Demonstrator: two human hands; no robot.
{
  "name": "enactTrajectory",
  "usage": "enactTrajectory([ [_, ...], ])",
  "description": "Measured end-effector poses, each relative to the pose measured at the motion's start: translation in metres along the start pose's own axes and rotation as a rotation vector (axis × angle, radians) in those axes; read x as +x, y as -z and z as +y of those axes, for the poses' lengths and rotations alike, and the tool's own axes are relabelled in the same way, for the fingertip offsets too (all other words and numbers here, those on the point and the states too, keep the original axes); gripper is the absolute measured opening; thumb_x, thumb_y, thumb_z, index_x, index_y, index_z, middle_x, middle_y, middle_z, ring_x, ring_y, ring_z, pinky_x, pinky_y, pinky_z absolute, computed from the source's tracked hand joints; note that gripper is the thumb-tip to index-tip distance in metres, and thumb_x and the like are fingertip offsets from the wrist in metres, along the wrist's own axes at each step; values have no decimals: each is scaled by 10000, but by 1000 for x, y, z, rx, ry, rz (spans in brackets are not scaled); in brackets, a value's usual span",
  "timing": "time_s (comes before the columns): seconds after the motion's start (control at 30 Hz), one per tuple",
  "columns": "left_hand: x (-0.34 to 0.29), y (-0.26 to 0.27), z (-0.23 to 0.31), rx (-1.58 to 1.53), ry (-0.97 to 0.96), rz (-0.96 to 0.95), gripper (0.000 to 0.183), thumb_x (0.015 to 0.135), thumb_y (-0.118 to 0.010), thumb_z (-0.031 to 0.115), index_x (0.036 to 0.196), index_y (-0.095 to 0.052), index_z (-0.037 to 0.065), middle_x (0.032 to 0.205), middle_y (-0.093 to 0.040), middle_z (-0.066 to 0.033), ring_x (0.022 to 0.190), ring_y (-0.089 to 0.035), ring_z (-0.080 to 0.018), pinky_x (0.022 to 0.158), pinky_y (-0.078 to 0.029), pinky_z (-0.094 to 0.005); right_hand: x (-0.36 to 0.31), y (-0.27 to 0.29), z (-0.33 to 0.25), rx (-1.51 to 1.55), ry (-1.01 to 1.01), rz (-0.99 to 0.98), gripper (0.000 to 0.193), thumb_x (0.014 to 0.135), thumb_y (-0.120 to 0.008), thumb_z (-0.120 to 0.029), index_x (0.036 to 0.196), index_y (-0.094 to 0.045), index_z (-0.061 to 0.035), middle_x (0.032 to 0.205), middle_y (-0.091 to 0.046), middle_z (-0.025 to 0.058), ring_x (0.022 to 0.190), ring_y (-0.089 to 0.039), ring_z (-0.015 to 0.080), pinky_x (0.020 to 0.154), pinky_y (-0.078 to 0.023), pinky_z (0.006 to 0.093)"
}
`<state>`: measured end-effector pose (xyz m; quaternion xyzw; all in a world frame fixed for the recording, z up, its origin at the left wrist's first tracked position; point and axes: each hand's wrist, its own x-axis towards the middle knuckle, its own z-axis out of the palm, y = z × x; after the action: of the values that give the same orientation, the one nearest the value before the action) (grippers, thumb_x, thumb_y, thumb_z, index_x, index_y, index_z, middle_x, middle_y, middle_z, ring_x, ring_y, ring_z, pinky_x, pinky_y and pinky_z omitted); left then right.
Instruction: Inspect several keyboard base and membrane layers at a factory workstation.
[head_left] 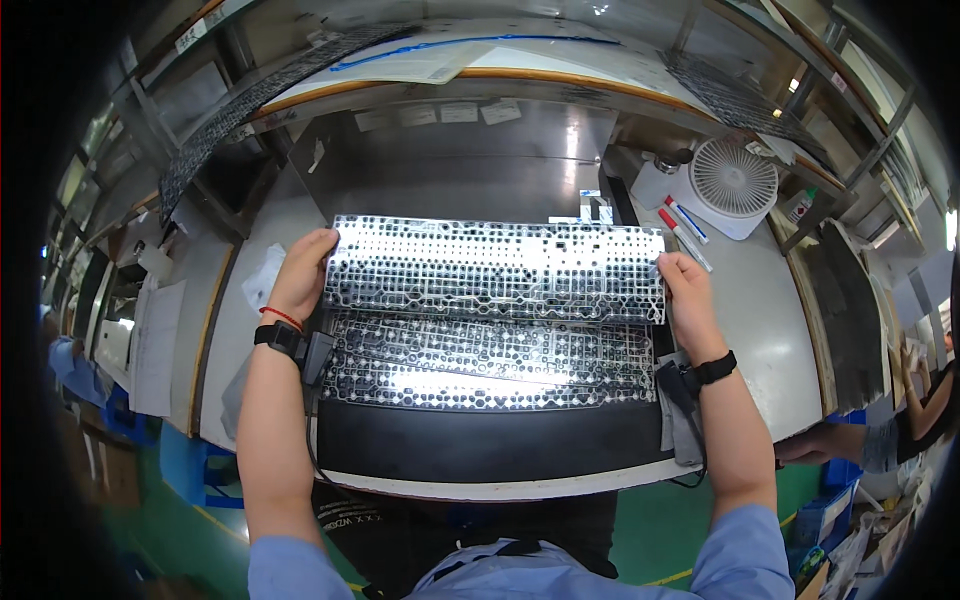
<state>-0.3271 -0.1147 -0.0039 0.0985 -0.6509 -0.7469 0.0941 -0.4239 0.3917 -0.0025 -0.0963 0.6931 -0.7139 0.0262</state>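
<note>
A long, shiny silver rectangular sheet (pixel 490 265) with dense rows of dark round spots is held out level between both hands. My left hand (pixel 303 272) is closed on its left end, thumb at the upper left corner. At the right end, my right hand (pixel 692 300) grips the edge with the thumb on top. Beneath and nearer to me lies a second spotted sheet (pixel 480 350) of the same look, partly covered by the held one. It rests over a black flat surface (pixel 480 435). Both wrists wear black straps with grey blocks and cables.
A metal panel (pixel 440 170) stands behind the sheets. Toward the back right are a white round fan (pixel 735 178), a red marker (pixel 668 217) and a blue marker (pixel 692 222). An overhead shelf (pixel 560 85) spans the back. Another person's arm (pixel 925 405) shows at far right.
</note>
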Motion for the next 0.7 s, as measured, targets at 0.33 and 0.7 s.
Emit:
enactTrajectory([
  [0.33, 0, 5, 2, -21, -48, 3, 206, 1038, -540, 266, 970, -597, 80, 629, -389, 87, 529, -352, -46, 516, -331, -227, -1, 4, -1, -1, 99, 78, 211, 1031, -573, -243, 937, -655, -73, 687, -550, -70, 557, -431, 17, 518, -326, 177],
  [0.7, -5, -5, 6, 137, 13, 17, 286, 1026, -559, 252, 1221, -578, 44, 931, -643, 9, 669, -570, -64, 551, -405, -178, -3, 6, -2, 12, 177, 19, 161, 952, -642, -62, 1108, -626, -24, 940, -655, 0, 805, -614, 60, 674, -473, 207],
])
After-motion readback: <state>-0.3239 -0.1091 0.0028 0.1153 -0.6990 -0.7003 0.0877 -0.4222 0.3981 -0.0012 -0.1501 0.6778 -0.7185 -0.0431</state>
